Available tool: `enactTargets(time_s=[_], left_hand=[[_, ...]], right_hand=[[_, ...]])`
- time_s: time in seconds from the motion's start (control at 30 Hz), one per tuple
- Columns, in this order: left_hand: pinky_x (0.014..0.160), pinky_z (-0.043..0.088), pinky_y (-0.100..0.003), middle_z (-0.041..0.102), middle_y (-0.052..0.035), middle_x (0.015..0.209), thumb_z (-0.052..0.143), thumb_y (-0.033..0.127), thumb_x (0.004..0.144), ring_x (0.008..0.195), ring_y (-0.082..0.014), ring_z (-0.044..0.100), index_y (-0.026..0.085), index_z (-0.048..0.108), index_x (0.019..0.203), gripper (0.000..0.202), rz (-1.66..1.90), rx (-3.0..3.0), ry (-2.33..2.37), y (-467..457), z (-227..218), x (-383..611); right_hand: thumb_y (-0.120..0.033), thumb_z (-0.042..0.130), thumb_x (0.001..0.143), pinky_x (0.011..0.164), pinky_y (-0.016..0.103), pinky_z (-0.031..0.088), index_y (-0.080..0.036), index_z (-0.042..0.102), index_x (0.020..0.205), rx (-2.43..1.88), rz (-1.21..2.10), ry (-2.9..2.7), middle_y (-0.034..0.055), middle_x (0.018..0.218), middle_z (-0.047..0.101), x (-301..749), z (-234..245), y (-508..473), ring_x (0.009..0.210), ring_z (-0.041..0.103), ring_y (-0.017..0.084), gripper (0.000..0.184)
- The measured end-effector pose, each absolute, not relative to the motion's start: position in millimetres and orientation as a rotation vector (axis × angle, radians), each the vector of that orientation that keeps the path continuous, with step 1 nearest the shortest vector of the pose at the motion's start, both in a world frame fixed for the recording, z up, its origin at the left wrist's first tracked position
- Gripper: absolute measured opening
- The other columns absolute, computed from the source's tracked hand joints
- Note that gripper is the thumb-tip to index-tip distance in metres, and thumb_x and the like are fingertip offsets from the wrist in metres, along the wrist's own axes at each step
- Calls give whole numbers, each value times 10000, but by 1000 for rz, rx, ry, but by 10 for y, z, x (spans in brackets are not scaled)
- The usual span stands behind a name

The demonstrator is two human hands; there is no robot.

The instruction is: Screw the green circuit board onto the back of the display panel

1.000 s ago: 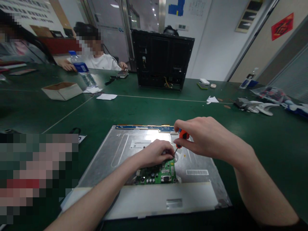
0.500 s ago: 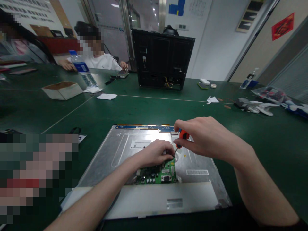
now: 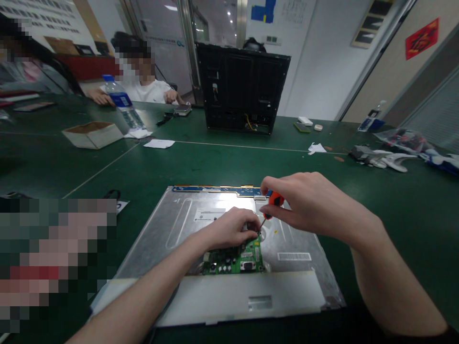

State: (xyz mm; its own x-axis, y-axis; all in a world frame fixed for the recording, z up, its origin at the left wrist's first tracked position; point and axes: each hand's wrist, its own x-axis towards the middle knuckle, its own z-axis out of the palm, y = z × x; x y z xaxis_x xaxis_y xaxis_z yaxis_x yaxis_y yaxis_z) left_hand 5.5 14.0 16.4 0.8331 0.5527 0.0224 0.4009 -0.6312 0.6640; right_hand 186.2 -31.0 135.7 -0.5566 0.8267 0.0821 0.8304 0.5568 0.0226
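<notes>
An orange-and-black screwdriver (image 3: pixel 275 199) is gripped in my right hand (image 3: pixel 304 200), its thin shaft slanting down and left. The tip meets the upper right corner of a green circuit board (image 3: pixel 233 262). My left hand (image 3: pixel 234 227) rests over that board, thumb and fingertips drawn together beside the tip; whatever they pinch is too small or hidden. Beneath the board lies a flat metal display panel (image 3: pixel 294 286), with a blue circuit strip (image 3: pixel 211 189) along its far edge. My left hand covers part of the board.
A black monitor housing (image 3: pixel 245 88) stands upright across the green table (image 3: pixel 201 165). To the left are a cardboard tray (image 3: pixel 93 136) and a water bottle (image 3: pixel 124 102). White gloves (image 3: pixel 389 160) lie at the right. Two people sit on the far left side; a blurred-out area covers the near left.
My right hand has shifted very slightly right, the screwdriver handle turning a little with it. My left hand stays put. The seated person's hand at the back has moved left.
</notes>
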Motion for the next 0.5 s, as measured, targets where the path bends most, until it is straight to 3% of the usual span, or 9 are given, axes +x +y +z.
enactTargets(time_s=[0.33,0.5], left_hand=[[665,428,-247,659,-12,808,610,99,744,732,-157,587,162,640,856,132,305,2320,701,138,155,34],[746,443,-274,661,-21,903,561,123,784,834,-169,587,181,635,891,143,454,2294,719,193,167,-10]], right_hand=[[-299,570,845,518,232,272,-225,552,963,-1461,-92,-2692,-20,761,650,1896,1374,-316,632,554,128,141],[-330,575,846,515,231,285,-225,566,966,-1460,-97,-2663,-17,759,656,1922,1388,-321,631,563,129,160]])
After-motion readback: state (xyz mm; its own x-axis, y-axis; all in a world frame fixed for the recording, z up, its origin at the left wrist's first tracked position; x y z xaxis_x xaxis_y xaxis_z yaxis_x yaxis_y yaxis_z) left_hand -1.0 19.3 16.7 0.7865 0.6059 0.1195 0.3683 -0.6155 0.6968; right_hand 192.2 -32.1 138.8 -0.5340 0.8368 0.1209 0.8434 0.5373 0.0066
